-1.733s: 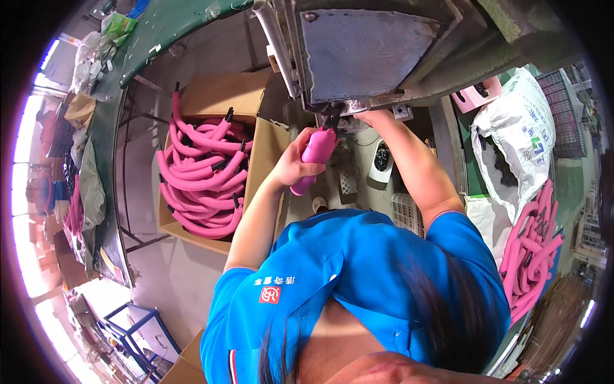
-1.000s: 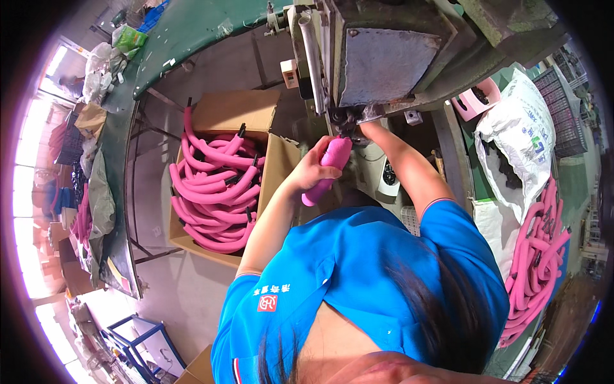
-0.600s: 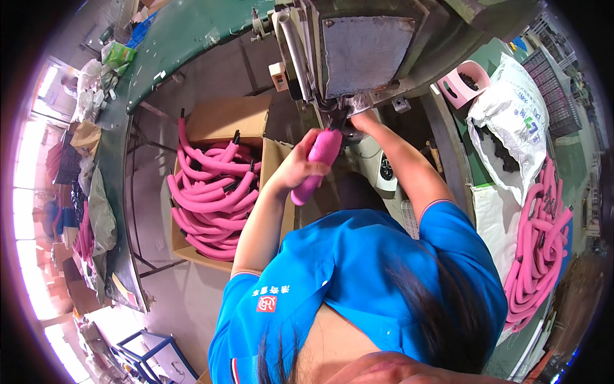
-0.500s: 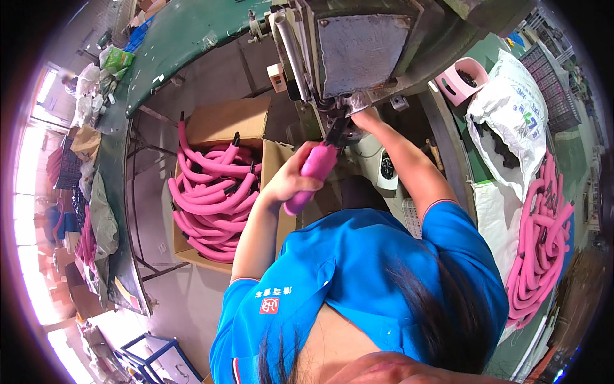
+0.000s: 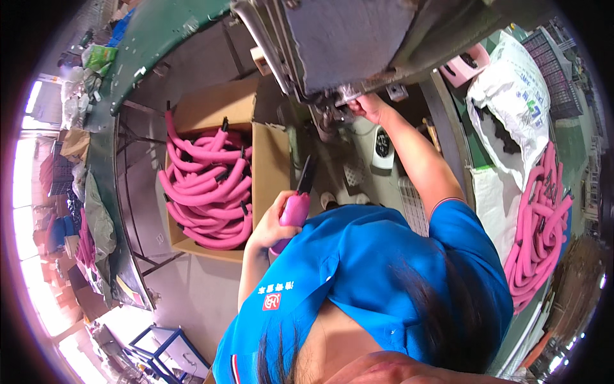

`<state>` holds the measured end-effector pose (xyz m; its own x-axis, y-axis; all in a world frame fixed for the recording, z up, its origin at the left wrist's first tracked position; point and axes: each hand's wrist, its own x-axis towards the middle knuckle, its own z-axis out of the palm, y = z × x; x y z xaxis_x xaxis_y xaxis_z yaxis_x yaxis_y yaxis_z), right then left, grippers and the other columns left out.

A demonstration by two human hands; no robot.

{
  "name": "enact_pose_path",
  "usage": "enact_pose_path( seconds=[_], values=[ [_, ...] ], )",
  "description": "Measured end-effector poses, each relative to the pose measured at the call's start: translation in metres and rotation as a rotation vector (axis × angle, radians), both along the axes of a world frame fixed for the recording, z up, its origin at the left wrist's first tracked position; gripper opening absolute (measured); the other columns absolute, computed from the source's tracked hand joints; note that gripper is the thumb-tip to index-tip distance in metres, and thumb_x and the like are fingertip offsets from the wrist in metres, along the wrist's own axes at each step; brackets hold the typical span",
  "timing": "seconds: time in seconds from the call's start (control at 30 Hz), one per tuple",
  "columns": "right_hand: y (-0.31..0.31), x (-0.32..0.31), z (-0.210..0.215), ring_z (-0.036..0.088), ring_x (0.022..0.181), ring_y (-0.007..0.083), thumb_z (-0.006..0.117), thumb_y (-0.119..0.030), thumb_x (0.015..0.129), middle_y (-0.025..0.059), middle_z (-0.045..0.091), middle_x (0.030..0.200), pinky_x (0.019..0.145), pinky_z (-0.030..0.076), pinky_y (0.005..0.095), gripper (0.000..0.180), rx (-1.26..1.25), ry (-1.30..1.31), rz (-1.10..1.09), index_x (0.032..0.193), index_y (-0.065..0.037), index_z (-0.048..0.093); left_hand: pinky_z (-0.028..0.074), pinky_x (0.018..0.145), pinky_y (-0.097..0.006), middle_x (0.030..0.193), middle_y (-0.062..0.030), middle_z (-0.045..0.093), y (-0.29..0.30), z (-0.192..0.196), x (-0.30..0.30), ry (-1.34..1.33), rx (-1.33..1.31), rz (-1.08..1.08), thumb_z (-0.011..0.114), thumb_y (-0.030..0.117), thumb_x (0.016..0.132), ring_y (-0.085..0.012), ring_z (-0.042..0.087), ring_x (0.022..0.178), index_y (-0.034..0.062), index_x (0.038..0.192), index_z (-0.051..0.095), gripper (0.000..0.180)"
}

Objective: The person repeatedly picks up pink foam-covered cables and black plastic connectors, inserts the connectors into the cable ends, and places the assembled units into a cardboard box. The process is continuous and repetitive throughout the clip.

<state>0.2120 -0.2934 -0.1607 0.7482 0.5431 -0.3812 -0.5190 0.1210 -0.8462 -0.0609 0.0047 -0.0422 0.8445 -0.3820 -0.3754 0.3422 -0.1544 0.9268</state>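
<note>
My left hand (image 5: 276,225) is wrapped round a pink foam-covered tube (image 5: 295,210), held in front of my blue shirt. A flat black end piece (image 5: 307,174) sticks up out of the tube, apart from the machine. Under the head of a large grey-green machine (image 5: 348,45), my right hand (image 5: 367,107) has its fingers curled at the metal parts (image 5: 329,112). What those fingers hold, if anything, is hidden. To the left of my left hand, a cardboard box (image 5: 271,153) holds many curved pink tubes (image 5: 208,185) with black ends.
A green table (image 5: 173,38) runs along the far left. On the right stand a white sack (image 5: 511,89) with black pieces at its mouth, a pink bin (image 5: 457,73), a dark crate (image 5: 550,77) and a heap of pink tubes (image 5: 540,224). A black-and-white pedal-like object (image 5: 382,150) lies below.
My left hand has drawn the pink tube down and back from the machine toward my body. My right hand stays at the machine's lower parts. The whole view has shifted slightly.
</note>
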Motion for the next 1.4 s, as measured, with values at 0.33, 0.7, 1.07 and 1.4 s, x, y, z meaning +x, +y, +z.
enact_pose_path(
  seconds=[0.33,0.7,1.07,1.4],
  values=[
    [0.006,-0.014,0.024,0.034,0.053,0.0039,0.059,-0.031,0.093,-0.0085,0.036,0.061,0.044,0.023,0.0205,0.027,0.090,0.018,-0.184,0.076,-0.019,0.041,0.040,0.091,-0.030,0.111,-0.0074,0.053,-0.019,0.001,0.007,-0.001,-0.170,-0.068,0.079,0.016,0.057,-0.0172,0.050,0.101,0.0047,0.127,0.041,0.081],
    [0.017,-0.016,0.012,0.040,0.051,0.0073,0.066,-0.035,0.087,-0.0042,0.045,0.060,0.044,0.030,0.0237,0.031,-0.278,-0.162,-0.033,0.076,-0.011,0.051,0.041,0.090,-0.031,0.109,-0.0092,0.054,-0.021,0.007,-0.013,0.044,-0.070,0.052,0.079,0.017,0.055,-0.0182,0.051,0.099,0.0037,0.128,0.041,0.083],
    [0.038,-0.044,-0.013,0.062,0.083,0.0373,0.053,-0.005,0.070,0.0182,0.065,0.082,0.071,0.048,0.0470,0.016,-1.180,-1.047,0.178,0.083,-0.006,0.064,0.041,0.090,-0.032,0.107,-0.0094,0.055,-0.031,0.011,-0.018,0.067,-0.038,0.122,0.076,0.015,0.054,-0.0188,0.052,0.098,0.0038,0.128,0.041,0.082],
    [0.041,0.000,-0.010,0.048,0.118,0.0339,0.045,-0.051,0.090,0.0180,0.052,0.128,0.101,0.037,0.0410,0.058,-0.695,-0.702,-0.331,0.129,-0.009,0.048,0.041,0.090,-0.032,0.108,-0.0094,0.055,-0.028,0.009,-0.035,0.044,-0.002,0.163,0.076,0.017,0.054,-0.0196,0.053,0.099,0.0076,0.126,0.043,0.080]
  ],
)
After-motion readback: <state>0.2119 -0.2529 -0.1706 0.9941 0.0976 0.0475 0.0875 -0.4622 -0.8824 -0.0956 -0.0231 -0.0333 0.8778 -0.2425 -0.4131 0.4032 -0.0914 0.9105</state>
